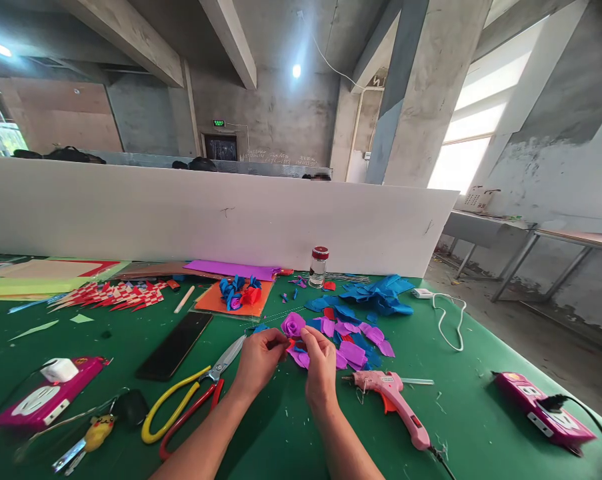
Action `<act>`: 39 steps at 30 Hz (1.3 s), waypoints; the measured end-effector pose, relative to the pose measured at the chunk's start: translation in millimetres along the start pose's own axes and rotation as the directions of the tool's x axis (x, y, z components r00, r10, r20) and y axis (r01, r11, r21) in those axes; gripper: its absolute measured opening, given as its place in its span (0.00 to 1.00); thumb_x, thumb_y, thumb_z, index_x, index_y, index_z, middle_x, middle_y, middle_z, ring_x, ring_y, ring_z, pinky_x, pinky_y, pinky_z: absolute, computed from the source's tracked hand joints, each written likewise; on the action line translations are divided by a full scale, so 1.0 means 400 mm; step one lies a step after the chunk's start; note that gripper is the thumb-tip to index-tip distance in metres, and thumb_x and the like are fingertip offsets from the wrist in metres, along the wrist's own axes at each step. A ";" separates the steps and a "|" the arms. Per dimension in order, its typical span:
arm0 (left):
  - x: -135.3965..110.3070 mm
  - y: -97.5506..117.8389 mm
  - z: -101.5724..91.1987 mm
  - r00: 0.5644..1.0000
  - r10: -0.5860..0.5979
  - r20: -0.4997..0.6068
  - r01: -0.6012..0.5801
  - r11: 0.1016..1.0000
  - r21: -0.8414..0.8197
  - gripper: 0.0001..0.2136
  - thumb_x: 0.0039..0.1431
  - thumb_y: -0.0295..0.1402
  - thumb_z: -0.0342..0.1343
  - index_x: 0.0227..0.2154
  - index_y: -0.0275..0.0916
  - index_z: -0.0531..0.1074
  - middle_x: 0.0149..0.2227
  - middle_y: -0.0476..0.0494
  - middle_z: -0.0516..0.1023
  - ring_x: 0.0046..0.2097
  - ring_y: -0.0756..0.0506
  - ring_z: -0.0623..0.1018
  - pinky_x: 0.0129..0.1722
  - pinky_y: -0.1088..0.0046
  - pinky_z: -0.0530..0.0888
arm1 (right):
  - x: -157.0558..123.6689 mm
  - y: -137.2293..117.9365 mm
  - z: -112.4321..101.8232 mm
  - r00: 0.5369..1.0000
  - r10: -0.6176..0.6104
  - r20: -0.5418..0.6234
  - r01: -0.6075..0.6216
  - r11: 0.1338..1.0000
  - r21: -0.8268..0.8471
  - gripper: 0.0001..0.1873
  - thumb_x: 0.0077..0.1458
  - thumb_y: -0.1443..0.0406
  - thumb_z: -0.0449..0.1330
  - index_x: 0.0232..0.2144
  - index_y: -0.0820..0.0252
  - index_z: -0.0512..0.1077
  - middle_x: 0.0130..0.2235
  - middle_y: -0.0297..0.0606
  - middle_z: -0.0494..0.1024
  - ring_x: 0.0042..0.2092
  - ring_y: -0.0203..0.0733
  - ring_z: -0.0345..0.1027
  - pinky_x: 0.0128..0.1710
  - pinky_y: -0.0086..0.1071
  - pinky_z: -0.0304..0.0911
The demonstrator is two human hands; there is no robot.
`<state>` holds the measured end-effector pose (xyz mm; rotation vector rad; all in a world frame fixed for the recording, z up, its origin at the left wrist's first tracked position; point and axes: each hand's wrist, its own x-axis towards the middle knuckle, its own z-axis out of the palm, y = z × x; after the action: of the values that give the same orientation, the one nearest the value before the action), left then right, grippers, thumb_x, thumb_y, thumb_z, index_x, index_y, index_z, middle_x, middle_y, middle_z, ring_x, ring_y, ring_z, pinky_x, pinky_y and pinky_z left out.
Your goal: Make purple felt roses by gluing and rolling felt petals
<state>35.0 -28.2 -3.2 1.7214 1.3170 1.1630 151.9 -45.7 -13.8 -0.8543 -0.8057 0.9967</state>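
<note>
A purple crepe-paper rose (pixel 293 324) with rolled petals is pinched between the thumb and fingers of my right hand (pixel 321 363). Just to its left, my left hand (pixel 261 360) has its fingertips pressed together below the bloom; what they grip is hidden. Loose purple petals (pixel 353 353) lie behind and to the right of my hands, mixed with blue and red pieces. A pink glue gun (pixel 393 393) rests right of my right hand with a clear glue stick in its back. Yellow-and-red-handled scissors (pixel 201 383) lie partly open beside my left forearm.
Crumpled blue paper (pixel 378 295) and a red-capped glass jar (pixel 319 267) stand farther back. An orange sheet (pixel 231 299) carries small blue and red flowers. Left are a black phone (pixel 175 345), a keyring (pixel 98 432) and a magenta power strip (pixel 51 393); another power strip (pixel 543 408) lies right. A white partition (pixel 221 213) crosses behind.
</note>
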 end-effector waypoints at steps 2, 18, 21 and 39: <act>-0.002 0.006 -0.001 1.000 -0.002 0.000 0.002 1.000 0.003 0.07 0.48 0.32 0.52 0.23 0.39 0.76 0.19 0.49 0.75 0.25 0.47 0.73 0.27 0.73 0.67 | -0.001 0.001 -0.001 1.000 -0.015 0.015 0.015 1.000 -0.005 0.16 0.50 0.55 0.61 0.24 0.63 0.75 0.25 0.35 0.74 0.29 0.39 0.64 0.32 0.30 0.60; 0.011 0.007 -0.019 0.974 0.180 -0.135 -0.190 0.980 -0.061 0.08 0.54 0.37 0.57 0.25 0.39 0.71 0.27 0.48 0.75 0.33 0.46 0.75 0.36 0.72 0.69 | 0.013 -0.012 -0.008 0.999 -0.034 -0.035 0.033 0.998 -0.049 0.20 0.49 0.51 0.61 0.19 0.62 0.72 0.21 0.32 0.69 0.26 0.35 0.59 0.28 0.28 0.57; 0.016 0.010 -0.027 0.976 0.130 -0.177 -0.179 0.938 -0.296 0.10 0.56 0.41 0.56 0.28 0.40 0.66 0.23 0.53 0.68 0.27 0.50 0.71 0.32 0.74 0.68 | 0.016 -0.017 -0.007 1.000 0.013 -0.011 -0.013 1.000 -0.025 0.20 0.47 0.51 0.62 0.17 0.62 0.70 0.19 0.30 0.67 0.24 0.34 0.58 0.26 0.27 0.56; 0.023 0.022 -0.038 0.995 -0.090 0.036 0.097 0.893 -0.440 0.18 0.44 0.44 0.65 0.30 0.34 0.74 0.23 0.53 0.66 0.22 0.55 0.60 0.21 0.78 0.56 | 0.010 -0.032 -0.018 0.979 -0.087 0.185 0.134 0.956 -0.261 0.19 0.53 0.55 0.57 0.18 0.62 0.70 0.19 0.29 0.61 0.24 0.33 0.50 0.24 0.28 0.46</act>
<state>24.9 -21.8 12.9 1.3181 1.0142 1.2745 164.2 -47.2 -4.8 -0.9546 -1.1466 0.8794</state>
